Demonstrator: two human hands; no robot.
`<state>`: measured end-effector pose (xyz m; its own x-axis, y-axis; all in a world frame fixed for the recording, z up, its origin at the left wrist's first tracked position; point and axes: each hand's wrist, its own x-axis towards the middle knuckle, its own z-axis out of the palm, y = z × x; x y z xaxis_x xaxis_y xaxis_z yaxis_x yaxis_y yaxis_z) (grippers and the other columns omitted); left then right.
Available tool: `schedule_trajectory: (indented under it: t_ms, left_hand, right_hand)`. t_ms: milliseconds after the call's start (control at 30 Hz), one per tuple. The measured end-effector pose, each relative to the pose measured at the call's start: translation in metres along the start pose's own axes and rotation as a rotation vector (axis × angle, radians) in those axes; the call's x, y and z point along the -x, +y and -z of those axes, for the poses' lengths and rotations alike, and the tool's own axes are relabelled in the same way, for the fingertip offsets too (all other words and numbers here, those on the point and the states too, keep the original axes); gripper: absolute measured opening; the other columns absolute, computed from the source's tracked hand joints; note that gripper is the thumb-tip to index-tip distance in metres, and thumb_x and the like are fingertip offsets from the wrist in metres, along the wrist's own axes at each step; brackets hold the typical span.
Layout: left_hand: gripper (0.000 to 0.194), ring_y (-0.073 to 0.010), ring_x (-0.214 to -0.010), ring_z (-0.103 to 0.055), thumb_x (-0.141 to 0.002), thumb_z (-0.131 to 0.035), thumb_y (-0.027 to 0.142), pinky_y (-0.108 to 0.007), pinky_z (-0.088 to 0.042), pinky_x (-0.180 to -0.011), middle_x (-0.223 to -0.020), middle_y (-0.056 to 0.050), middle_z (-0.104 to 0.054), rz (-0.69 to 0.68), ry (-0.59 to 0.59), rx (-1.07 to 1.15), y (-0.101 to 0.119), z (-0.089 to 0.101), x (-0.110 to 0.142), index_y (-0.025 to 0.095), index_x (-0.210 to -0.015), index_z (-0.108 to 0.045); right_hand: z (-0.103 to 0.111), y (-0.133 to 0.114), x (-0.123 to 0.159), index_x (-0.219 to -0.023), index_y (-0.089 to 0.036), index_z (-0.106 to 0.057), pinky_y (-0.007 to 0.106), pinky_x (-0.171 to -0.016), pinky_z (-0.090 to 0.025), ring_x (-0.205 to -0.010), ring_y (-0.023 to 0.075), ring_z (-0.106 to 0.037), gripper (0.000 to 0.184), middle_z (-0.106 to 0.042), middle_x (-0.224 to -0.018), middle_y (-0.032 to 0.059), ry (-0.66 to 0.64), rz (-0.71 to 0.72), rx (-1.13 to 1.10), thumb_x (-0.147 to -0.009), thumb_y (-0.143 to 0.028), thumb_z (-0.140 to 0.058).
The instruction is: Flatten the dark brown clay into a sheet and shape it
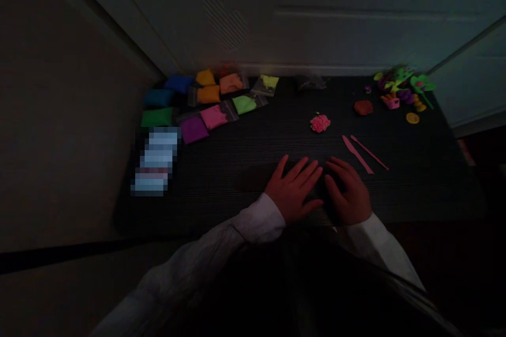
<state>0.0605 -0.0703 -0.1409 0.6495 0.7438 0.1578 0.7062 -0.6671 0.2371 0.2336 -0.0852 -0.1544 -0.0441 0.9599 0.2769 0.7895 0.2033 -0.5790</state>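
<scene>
My left hand lies palm down on the dark table, its fingers stretched out and slightly spread, with nothing held. Beside it, my right hand rests with fingers loosely curved and the thumb apart; no object shows in it. A pink clay flower lies beyond my fingertips. To the right of it are a pink plastic clay knife and a thin pink modelling stick, side by side. Farther back sits a reddish-brown lump of clay.
Bags of coloured clay, among them a purple bag and a green bag, cover the back left. A blurred lit screen is at the left edge. Clay flowers and a yellow disc lie back right. A white panel rises behind.
</scene>
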Motion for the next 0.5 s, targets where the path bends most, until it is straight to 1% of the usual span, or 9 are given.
schedule_trajectory:
  t_ms: [33, 100, 200, 267, 300, 400, 500]
  left_hand:
    - [0.053, -0.0217, -0.130, -0.024, -0.086, -0.027, 0.048, -0.049, -0.011, -0.107, -0.139, -0.001, -0.032, 0.025, 0.020, -0.009, -0.003, 0.003, 0.003, 0.020, -0.132, -0.031]
    - [0.048, -0.0204, -0.128, -0.028, -0.087, -0.030, 0.040, -0.047, -0.014, -0.107, -0.137, -0.002, -0.035, 0.120, 0.063, -0.035, -0.013, 0.008, 0.015, 0.020, -0.130, -0.034]
    - [0.043, -0.0222, -0.123, -0.037, -0.085, -0.037, 0.031, -0.047, -0.020, -0.105, -0.131, -0.008, -0.044, 0.314, 0.139, -0.089, -0.037, 0.014, 0.044, 0.016, -0.126, -0.042]
    - [0.041, -0.0244, -0.121, -0.040, -0.083, -0.041, 0.028, -0.048, -0.024, -0.102, -0.128, -0.009, -0.048, 0.406, 0.180, -0.137, -0.051, 0.015, 0.066, 0.016, -0.123, -0.045]
    - [0.040, -0.0251, -0.120, -0.042, -0.083, -0.042, 0.027, -0.049, -0.024, -0.102, -0.126, -0.009, -0.050, 0.421, 0.207, -0.161, -0.056, 0.016, 0.076, 0.016, -0.121, -0.047]
    - [0.040, -0.0255, -0.120, -0.042, -0.082, -0.044, 0.027, -0.051, -0.021, -0.103, -0.123, -0.007, -0.052, 0.378, 0.186, -0.194, -0.059, 0.016, 0.095, 0.018, -0.121, -0.048]
    - [0.042, -0.0244, -0.120, -0.042, -0.083, -0.042, 0.031, -0.051, -0.017, -0.105, -0.126, -0.007, -0.049, 0.313, 0.113, -0.193, -0.053, 0.017, 0.101, 0.018, -0.123, -0.045]
  right_hand:
    - [0.000, 0.000, 0.000, -0.111, -0.016, -0.054, 0.044, -0.098, -0.036, -0.111, 0.0202, -0.048, 0.033, -0.054, -0.118, 0.0108, 0.004, -0.007, 0.001, -0.081, -0.027, -0.049]
    - [-0.001, -0.001, 0.000, -0.111, -0.016, -0.055, 0.044, -0.098, -0.036, -0.111, 0.0203, -0.048, 0.032, -0.054, -0.118, 0.0106, 0.008, -0.020, 0.004, -0.081, -0.027, -0.049]
    - [-0.001, -0.001, 0.000, -0.110, -0.017, -0.055, 0.043, -0.098, -0.037, -0.112, 0.0203, -0.048, 0.032, -0.054, -0.118, 0.0103, 0.005, -0.025, 0.008, -0.081, -0.028, -0.049]
    - [-0.001, 0.000, 0.000, -0.110, -0.017, -0.055, 0.042, -0.097, -0.037, -0.112, 0.0201, -0.048, 0.032, -0.054, -0.118, 0.0102, 0.012, -0.011, 0.026, -0.081, -0.028, -0.048]
    - [-0.001, 0.000, 0.001, -0.111, -0.017, -0.054, 0.042, -0.097, -0.037, -0.112, 0.0203, -0.048, 0.033, -0.054, -0.118, 0.0104, 0.019, 0.004, 0.047, -0.081, -0.027, -0.049]
    - [-0.004, -0.004, 0.003, -0.119, -0.016, -0.047, 0.045, -0.100, -0.031, -0.114, 0.0214, -0.047, 0.041, -0.055, -0.119, 0.0110, 0.034, 0.097, 0.149, -0.080, -0.025, -0.049]
    - [-0.010, -0.013, 0.005, -0.128, -0.016, -0.038, 0.049, -0.104, -0.023, -0.119, 0.0218, -0.043, 0.049, -0.052, -0.123, 0.0105, -0.042, 0.232, 0.227, -0.081, -0.024, -0.047]
